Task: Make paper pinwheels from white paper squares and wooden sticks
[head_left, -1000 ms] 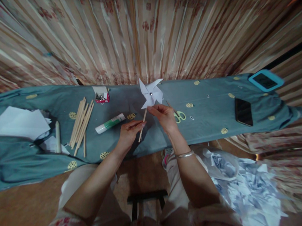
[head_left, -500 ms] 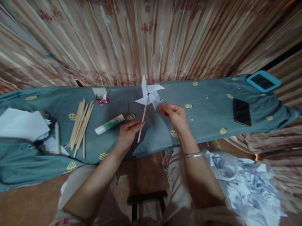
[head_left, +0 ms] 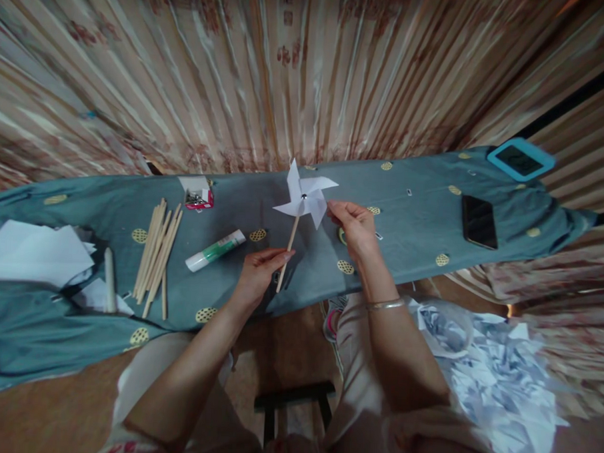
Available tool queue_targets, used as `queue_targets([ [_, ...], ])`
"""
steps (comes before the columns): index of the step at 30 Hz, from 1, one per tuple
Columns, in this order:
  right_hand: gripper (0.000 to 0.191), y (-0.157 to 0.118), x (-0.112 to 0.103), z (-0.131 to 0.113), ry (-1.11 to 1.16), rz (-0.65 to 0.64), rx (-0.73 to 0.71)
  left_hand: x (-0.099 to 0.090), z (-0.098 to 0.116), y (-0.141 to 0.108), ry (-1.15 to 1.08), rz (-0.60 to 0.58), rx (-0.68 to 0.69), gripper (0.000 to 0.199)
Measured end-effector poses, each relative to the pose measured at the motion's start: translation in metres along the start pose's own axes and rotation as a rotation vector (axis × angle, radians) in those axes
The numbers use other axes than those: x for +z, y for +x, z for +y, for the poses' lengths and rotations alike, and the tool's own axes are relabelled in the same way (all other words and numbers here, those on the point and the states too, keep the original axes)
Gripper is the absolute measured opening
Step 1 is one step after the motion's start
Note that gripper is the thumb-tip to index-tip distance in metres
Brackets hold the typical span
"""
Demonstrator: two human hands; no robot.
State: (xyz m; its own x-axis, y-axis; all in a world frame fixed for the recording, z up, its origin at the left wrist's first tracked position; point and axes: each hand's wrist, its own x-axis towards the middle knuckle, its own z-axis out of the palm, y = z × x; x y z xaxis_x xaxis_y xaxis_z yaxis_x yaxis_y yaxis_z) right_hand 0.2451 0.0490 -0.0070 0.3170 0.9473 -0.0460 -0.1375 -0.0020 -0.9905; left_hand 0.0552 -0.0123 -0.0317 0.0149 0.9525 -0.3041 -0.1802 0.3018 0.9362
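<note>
A white paper pinwheel (head_left: pixel 310 199) with a silver pin at its centre is fixed on a thin wooden stick (head_left: pixel 290 243). Thumb and fingers of my left hand (head_left: pixel 260 273) pinch that stick below the blades. Close by the right-hand blade, my right hand (head_left: pixel 356 230) has its fingertips pressed together; whether it touches the paper or holds anything is too small to tell. Left of my left hand lies a green and white glue stick (head_left: pixel 215 251). Behind it stands an open red box (head_left: pixel 200 198) of pins.
Several wooden sticks (head_left: pixel 156 257), white paper sheets (head_left: pixel 33 253) and a pale rod (head_left: pixel 110 281) lie left on the green cloth (head_left: pixel 406 231). A black phone (head_left: pixel 480 222) and blue-framed device (head_left: pixel 521 160) lie right. Crumpled paper (head_left: pixel 505 385) fills a bag at lower right.
The pinwheel has moved slightly right and down with my left hand, and its blades have turned a little. My right hand's fingertips are nearer the blade. The view has shifted slightly.
</note>
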Motion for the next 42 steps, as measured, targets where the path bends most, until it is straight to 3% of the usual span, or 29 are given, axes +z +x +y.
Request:
queue_targets([
  [7,0.041,-0.004,0.005,0.001,-0.045,-0.097,0.036,0.000,0.000,0.000,-0.051,-0.010,-0.024,0.038],
  [42,0.042,-0.016,0.024,0.001,0.025,-0.231,0.124,0.001,0.005,0.001,-0.115,0.029,-0.036,0.040],
])
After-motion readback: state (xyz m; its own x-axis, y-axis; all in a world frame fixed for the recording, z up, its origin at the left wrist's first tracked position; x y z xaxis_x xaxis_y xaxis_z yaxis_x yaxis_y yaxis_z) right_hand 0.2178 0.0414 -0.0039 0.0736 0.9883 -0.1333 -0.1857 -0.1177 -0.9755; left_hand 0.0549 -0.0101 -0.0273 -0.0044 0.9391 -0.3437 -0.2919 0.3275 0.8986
